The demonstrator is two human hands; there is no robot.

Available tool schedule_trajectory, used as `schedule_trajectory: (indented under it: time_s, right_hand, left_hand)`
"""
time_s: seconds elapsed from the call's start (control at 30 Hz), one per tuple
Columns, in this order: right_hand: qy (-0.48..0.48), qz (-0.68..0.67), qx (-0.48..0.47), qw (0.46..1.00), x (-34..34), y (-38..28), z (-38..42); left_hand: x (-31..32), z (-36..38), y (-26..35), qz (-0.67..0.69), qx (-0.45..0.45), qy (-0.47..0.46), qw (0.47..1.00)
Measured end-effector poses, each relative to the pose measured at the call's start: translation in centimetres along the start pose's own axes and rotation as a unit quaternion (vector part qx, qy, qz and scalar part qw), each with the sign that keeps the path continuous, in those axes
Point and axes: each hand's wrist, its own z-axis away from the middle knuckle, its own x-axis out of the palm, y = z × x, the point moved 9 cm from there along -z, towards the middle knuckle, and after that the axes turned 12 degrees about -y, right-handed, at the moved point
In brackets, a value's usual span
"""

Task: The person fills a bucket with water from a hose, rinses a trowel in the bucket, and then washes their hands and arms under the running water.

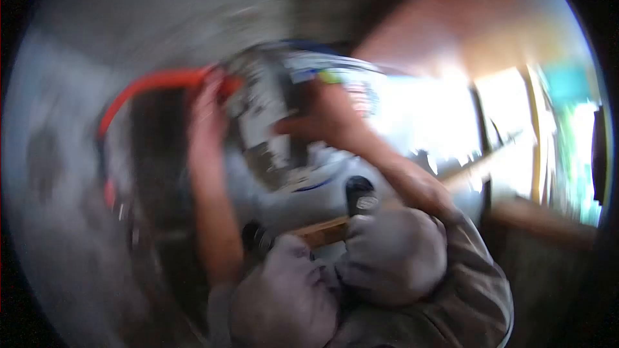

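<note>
My left hand (206, 113) and right hand (325, 116) press flat, fingers spread, on either side of a big printed sack (284, 122) held up before me, orange hose (148, 87) just left; it looks soft, bulky, probably heavy, best gripped low; blur hides its long axis.
</note>
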Motion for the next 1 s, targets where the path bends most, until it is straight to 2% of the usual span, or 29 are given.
schedule_trajectory:
  time_s: [0.03, 0.07, 0.1, 0.2, 0.37, 0.47, 0.67, 0.77, 0.8, 0.83, 1.0]
  right_hand:
    - [0.018, 0.1, -0.008, 0.995, 0.6, -0.3, -0.2]
    - [0.04, 0.13, -0.038, 0.99, 0.5, -0.9, 0.7]
    - [0.082, 0.126, -0.044, 0.988, 0.4, -0.9, 1.3]
    - [0.099, 0.171, -0.067, 0.978, 1.2, -1.9, 2.3]
    - [0.073, 0.179, -0.069, 0.979, 1.7, -1.7, 1.1]
    - [0.099, 0.172, -0.094, 0.976, 2.7, -1.5, 0.2]
    - [0.052, 0.162, -0.062, 0.983, 3.1, -1.1, -0.3]
    - [0.072, 0.201, -0.078, 0.974, 3.6, -0.9, -0.2]
    - [0.11, 0.226, -0.093, 0.963, 3.7, -1.0, -0.1]
    - [0.068, 0.205, -0.067, 0.974, 3.2, -1.1, 0.1]
    - [0.1, 0.2, -0.086, 0.971, 3.3, -0.9, -0.1]
  left_hand:
    - [0.1, 0.4, 0.1, -0.022, -0.042, 0.013, 0.999]
    - [0.2, -0.1, 0.3, -0.021, -0.021, -0.033, 0.999]
    - [-0.1, -0.4, 0.3, -0.043, -0.026, -0.04, 0.998]
    - [0.9, -0.5, 0.3, -0.01, -0.022, -0.066, 0.998]
    - [2.3, -0.8, 0.2, -0.009, -0.01, -0.065, 0.998]
    - [1.5, -0.6, 0.4, -0.005, -0.025, -0.075, 0.997]
    - [1.6, -0.5, -0.4, -0.004, -0.027, -0.09, 0.996]
    - [1.2, -0.2, -0.4, 0.0, -0.026, -0.077, 0.997]
    - [1.4, -0.1, -0.4, 0.006, -0.02, -0.085, 0.996]
    - [1.6, -0.1, -0.3, 0.012, -0.014, -0.095, 0.995]
    - [1.5, 0.6, -0.1, 0.013, -0.019, -0.065, 0.998]
